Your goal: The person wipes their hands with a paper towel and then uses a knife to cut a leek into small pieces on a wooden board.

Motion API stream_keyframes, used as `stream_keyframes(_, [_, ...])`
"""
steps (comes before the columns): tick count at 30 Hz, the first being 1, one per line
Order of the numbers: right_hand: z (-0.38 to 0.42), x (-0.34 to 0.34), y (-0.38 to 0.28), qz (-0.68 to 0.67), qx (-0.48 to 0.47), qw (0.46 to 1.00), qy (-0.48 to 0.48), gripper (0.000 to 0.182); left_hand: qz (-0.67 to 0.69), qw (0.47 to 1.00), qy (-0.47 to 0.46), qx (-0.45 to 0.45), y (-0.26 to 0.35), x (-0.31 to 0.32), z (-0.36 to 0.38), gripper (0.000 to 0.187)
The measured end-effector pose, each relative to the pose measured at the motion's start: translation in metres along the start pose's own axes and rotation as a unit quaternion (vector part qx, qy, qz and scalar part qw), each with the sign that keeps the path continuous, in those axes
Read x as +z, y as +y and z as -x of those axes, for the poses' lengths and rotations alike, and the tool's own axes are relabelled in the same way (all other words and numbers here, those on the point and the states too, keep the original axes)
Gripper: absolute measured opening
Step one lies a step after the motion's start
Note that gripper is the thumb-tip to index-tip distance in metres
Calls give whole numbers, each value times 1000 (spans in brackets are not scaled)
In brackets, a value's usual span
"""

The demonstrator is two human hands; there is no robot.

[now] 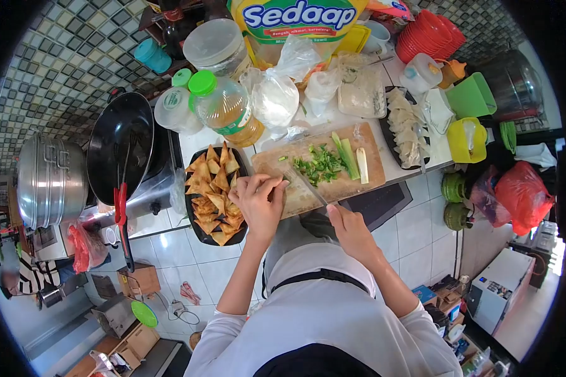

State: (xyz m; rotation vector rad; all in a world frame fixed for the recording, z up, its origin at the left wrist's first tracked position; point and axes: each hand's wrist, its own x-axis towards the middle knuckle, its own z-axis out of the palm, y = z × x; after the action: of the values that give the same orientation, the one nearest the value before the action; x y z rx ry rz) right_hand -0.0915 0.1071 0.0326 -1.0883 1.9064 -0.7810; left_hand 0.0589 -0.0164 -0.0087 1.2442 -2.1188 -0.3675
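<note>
My right hand (pixel 351 231) is closed round the handle of a knife (pixel 309 187), whose blade points up and left over the wooden cutting board (pixel 277 157). Over the board's left edge, my left hand (pixel 259 200) has its fingers curled together; what they hold, if anything, is too small to name. Chopped green leaves (pixel 319 164) lie mid-board, with green stalks (pixel 346 157) and a white stalk (pixel 362 166) to their right. Left of the board, a black tray (pixel 212 237) bears folded golden fried pieces (pixel 219 181), close beside my left hand.
A black wok (pixel 116 135) and steel pot (pixel 50 182) stand left. Behind the board are an oil bottle (pixel 226 113) and plastic bags (pixel 275 99). Pale folded wrappers (pixel 406 129) lie on a dark tray at right, near green (pixel 475 95) and yellow containers (pixel 466 139).
</note>
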Motion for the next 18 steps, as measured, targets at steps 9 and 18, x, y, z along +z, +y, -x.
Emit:
stream_keyframes(9, [1,13,-4,17,-2,999,-28,36,32,999,12,-42,-3,4,4,12])
stream_keyframes(18, [-2,12,-10,68,13,996,-51,41,32,998,22,-43,-2,7,6,9])
